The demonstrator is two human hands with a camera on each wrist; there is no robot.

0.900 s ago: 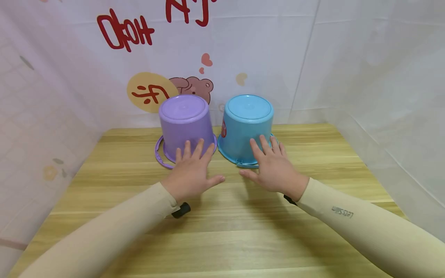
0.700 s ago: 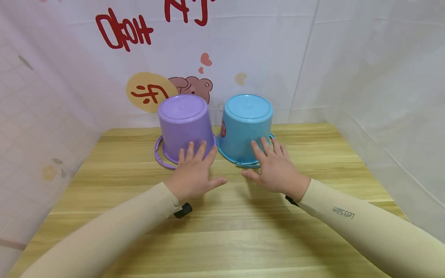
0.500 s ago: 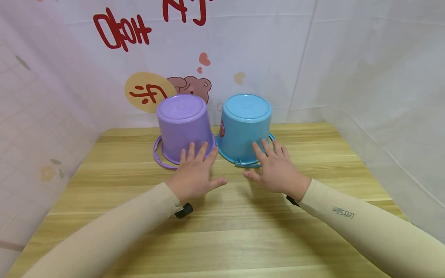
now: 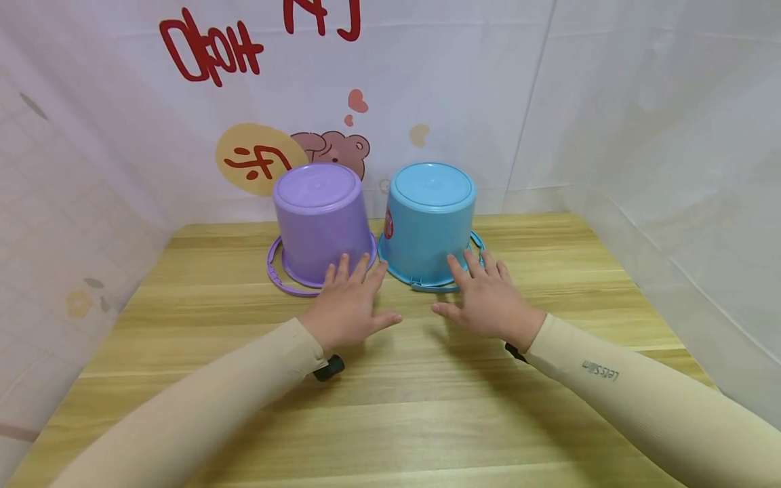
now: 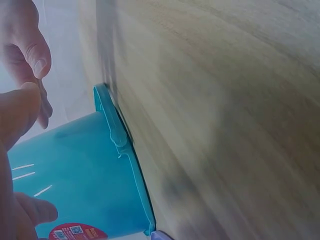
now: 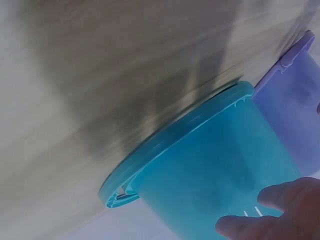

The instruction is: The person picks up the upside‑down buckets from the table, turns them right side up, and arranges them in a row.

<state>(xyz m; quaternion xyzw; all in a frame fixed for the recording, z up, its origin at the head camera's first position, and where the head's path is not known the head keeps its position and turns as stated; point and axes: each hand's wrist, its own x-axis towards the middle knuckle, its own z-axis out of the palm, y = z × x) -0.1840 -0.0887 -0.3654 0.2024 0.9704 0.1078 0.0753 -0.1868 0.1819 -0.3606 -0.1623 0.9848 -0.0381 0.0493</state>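
A purple bucket [image 4: 320,227] and a blue bucket [image 4: 430,227] stand upside down side by side at the back of the wooden table, their handles lying round their rims. My left hand [image 4: 344,308], fingers spread, hovers in front of the purple bucket and overlaps its lower edge in the head view. My right hand [image 4: 491,301] is likewise spread, its fingertips overlapping the lower right of the blue bucket. Neither hand holds anything. In the left wrist view a red label [image 5: 77,232] shows on the blue bucket's side; in the right wrist view the purple bucket [image 6: 295,100] sits beyond it.
The wooden table [image 4: 390,420] runs toward me under both forearms. A white printed curtain [image 4: 476,88] hangs close behind the buckets, and white sheets [image 4: 683,203] enclose the sides. Each wrist wears a dark strap, the left with a black knob [image 4: 329,368].
My left hand has drawn slightly back and to the right, and my right hand a little back from the blue bucket. The whole view has shifted slightly; the buckets stay in place.
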